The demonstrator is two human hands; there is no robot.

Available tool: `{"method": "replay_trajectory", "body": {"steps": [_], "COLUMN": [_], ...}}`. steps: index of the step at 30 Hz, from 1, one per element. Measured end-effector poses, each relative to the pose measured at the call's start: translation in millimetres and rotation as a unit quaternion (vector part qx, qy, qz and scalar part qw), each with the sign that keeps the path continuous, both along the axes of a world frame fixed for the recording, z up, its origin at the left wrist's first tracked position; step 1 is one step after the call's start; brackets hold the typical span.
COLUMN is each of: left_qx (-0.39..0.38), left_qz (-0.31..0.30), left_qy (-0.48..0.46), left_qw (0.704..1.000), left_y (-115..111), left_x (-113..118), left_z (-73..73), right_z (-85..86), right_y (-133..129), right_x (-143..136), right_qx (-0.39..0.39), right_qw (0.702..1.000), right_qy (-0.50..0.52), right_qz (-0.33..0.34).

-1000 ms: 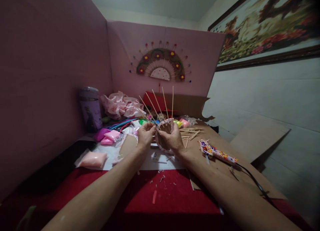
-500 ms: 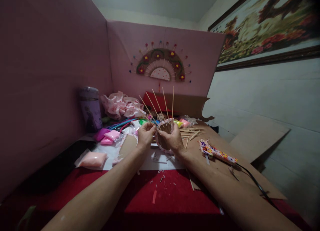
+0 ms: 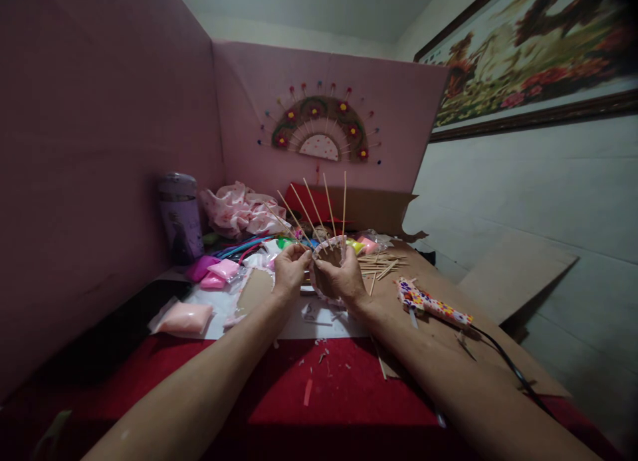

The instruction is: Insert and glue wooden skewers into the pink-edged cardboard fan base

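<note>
My right hand (image 3: 343, 278) is closed around a rounded cardboard piece (image 3: 329, 265) with a pale cloth edging, its thumb lying across the face. Several thin wooden sticks (image 3: 314, 208) fan upward from the far edge of that piece. At its left side my left hand (image 3: 292, 268) pinches the lower end of the leftmost stick (image 3: 279, 219), fingertips close to the cloth edging. The fingers partly hide where this stick meets the cardboard.
Loose sticks (image 3: 383, 265) lie right of my hands, and a flower-patterned glue gun (image 3: 433, 305) with a black cord rests on cardboard. Clay packets (image 3: 184, 317), a purple tumbler (image 3: 180, 218) and crumpled cloth (image 3: 242, 208) are on the left. A decorated fan (image 3: 319, 125) hangs on the pink panel.
</note>
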State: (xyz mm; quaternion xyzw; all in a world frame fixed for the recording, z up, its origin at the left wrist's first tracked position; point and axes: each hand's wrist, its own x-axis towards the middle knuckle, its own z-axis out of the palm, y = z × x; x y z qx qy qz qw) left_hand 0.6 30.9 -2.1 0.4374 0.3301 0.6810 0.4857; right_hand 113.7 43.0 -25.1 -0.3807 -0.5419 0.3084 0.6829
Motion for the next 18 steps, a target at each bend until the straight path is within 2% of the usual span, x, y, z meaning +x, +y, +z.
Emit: {"method": "replay_trajectory", "body": {"steps": [18], "left_qx": [-0.011], "left_qz": [0.000], "left_qy": [0.004], "left_qw": [1.000], "left_y": [1.1], "left_x": [0.1], "left_z": [-0.3], "right_z": [-0.7], "right_y": [0.8], "right_x": [0.4], "right_qx": [-0.005], "right_qw": [1.000], "right_qy": [-0.007], "right_qz": [-0.003]}}
